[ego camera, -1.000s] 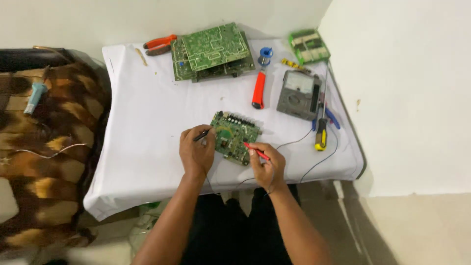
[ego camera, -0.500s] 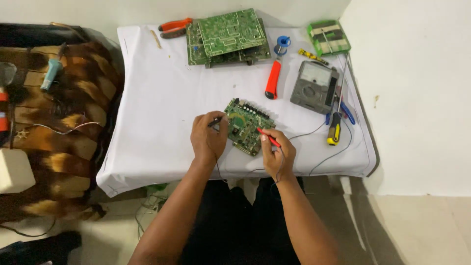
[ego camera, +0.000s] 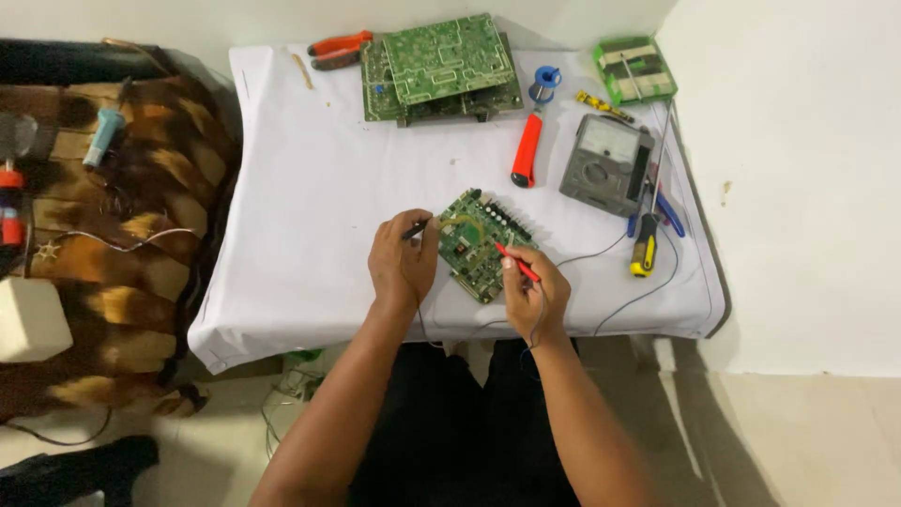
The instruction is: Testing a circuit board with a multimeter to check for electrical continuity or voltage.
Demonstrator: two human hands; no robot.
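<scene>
A small green circuit board point(ego camera: 483, 242) lies tilted near the front of the white-covered table point(ego camera: 319, 197). My left hand point(ego camera: 402, 265) holds a black test probe point(ego camera: 416, 228) whose tip touches the board's left edge. My right hand point(ego camera: 533, 296) holds a red test probe point(ego camera: 516, 263) with its tip on the board's right side. Thin leads run from the probes to a grey analog multimeter point(ego camera: 605, 164) at the right.
A stack of large green circuit boards point(ego camera: 441, 66) sits at the back, with orange pliers point(ego camera: 338, 47), an orange-handled tool point(ego camera: 527, 150), a solder spool point(ego camera: 543, 83), a small green board point(ego camera: 635, 68) and screwdrivers point(ego camera: 648, 239). A brown patterned blanket point(ego camera: 113, 235) lies to the left.
The view has shifted a little, so the table sits further right and lower in the frame. Both hands stay on the small board with their probes.
</scene>
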